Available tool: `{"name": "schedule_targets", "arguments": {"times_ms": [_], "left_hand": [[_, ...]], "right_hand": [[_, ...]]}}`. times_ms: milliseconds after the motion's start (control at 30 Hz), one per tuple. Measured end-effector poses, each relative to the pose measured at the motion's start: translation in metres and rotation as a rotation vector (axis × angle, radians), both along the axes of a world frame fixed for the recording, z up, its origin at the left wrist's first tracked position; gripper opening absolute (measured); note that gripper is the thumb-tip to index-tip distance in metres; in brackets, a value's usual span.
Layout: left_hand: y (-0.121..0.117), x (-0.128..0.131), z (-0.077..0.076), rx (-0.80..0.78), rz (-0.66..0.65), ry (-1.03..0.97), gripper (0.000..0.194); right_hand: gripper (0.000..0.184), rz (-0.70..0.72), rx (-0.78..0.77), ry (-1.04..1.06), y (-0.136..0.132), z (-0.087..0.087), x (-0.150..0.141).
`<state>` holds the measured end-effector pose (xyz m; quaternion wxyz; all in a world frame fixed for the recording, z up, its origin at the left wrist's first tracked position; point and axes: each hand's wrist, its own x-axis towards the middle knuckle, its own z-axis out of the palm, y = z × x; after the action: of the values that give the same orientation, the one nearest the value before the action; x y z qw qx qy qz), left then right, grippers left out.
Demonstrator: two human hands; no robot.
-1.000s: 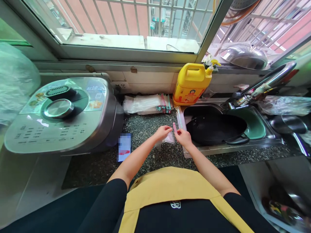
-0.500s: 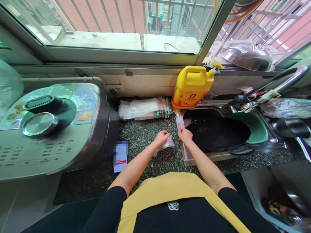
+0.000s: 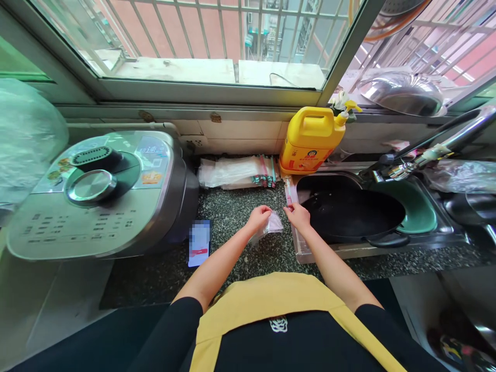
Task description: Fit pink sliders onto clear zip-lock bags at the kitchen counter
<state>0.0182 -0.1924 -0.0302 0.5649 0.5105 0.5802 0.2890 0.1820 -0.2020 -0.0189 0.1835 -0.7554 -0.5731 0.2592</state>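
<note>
My left hand is closed in a pinch on a small clear plastic bag, which hangs out beyond the fingers over the dark speckled counter. My right hand is pinched too, a short way to the right, by the near-left edge of the sink. What its fingertips hold, if anything, is too small to make out. Just behind that hand, a narrow clear strip with pink on it lies along the sink's rim. Farther back lies a stack of clear zip bags with coloured ends.
A large rice cooker stands at left, with a phone beside it. The yellow jug stands behind the sink. A black wok and a green basin sit in the sink under the faucet.
The view has turned slightly left, so most things sit farther right. The bag at my left hand spreads out more to the right. My right hand's fingertips now point more toward the left hand.
</note>
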Motion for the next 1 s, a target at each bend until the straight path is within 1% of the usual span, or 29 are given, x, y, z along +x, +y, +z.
{"name": "schedule_targets", "arguments": {"times_ms": [67, 133, 233, 300, 367, 467, 567, 667, 733, 767, 833, 867, 900, 933, 1000], "left_hand": [[-0.003, -0.004, 0.009, 0.02, 0.03, -0.032, 0.013], [-0.006, -0.008, 0.018, 0.048, 0.075, -0.075, 0.012], [-0.012, -0.017, 0.033, 0.103, 0.17, -0.156, 0.012], [-0.017, -0.022, 0.041, 0.139, 0.243, -0.204, 0.013], [-0.022, -0.027, 0.047, 0.17, 0.317, -0.238, 0.015], [-0.031, -0.032, 0.054, 0.211, 0.397, -0.262, 0.018], [-0.037, -0.035, 0.057, 0.218, 0.409, -0.24, 0.019], [-0.043, -0.041, 0.061, 0.229, 0.403, -0.214, 0.018], [-0.049, -0.047, 0.065, 0.297, 0.44, -0.167, 0.019], [-0.053, -0.049, 0.069, 0.355, 0.48, -0.126, 0.021], [-0.065, -0.053, 0.078, 0.504, 0.556, -0.032, 0.023], [-0.072, -0.054, 0.084, 0.58, 0.565, 0.006, 0.023], [-0.079, -0.055, 0.09, 0.645, 0.537, 0.03, 0.023], [-0.085, -0.055, 0.096, 0.69, 0.479, 0.045, 0.023], [-0.095, -0.055, 0.105, 0.719, 0.373, 0.065, 0.024]], "right_hand": [[0.036, 0.008, -0.009, 0.287, -0.007, 0.007, -0.008], [0.047, 0.036, -0.078, 0.545, -0.015, 0.015, -0.016], [0.056, 0.036, -0.161, 0.829, -0.028, 0.028, -0.027], [0.058, -0.009, -0.171, 0.932, -0.037, 0.036, -0.032], [0.058, -0.021, -0.164, 0.961, -0.045, 0.043, -0.036], [0.049, 0.044, -0.128, 0.955, -0.054, 0.053, -0.043], [0.039, 0.097, -0.035, 0.936, -0.058, 0.063, -0.051], [0.033, 0.144, 0.059, 0.915, -0.06, 0.073, -0.059], [0.03, 0.186, 0.105, 0.877, -0.06, 0.081, -0.063], [0.03, 0.207, 0.127, 0.853, -0.061, 0.085, -0.064], [0.029, 0.249, 0.165, 0.805, -0.062, 0.093, -0.068], [0.028, 0.273, 0.181, 0.783, -0.062, 0.096, -0.07], [0.028, 0.298, 0.196, 0.762, -0.063, 0.1, -0.072], [0.027, 0.324, 0.211, 0.739, -0.064, 0.103, -0.074], [0.024, 0.375, 0.236, 0.691, -0.066, 0.108, -0.078]]}}
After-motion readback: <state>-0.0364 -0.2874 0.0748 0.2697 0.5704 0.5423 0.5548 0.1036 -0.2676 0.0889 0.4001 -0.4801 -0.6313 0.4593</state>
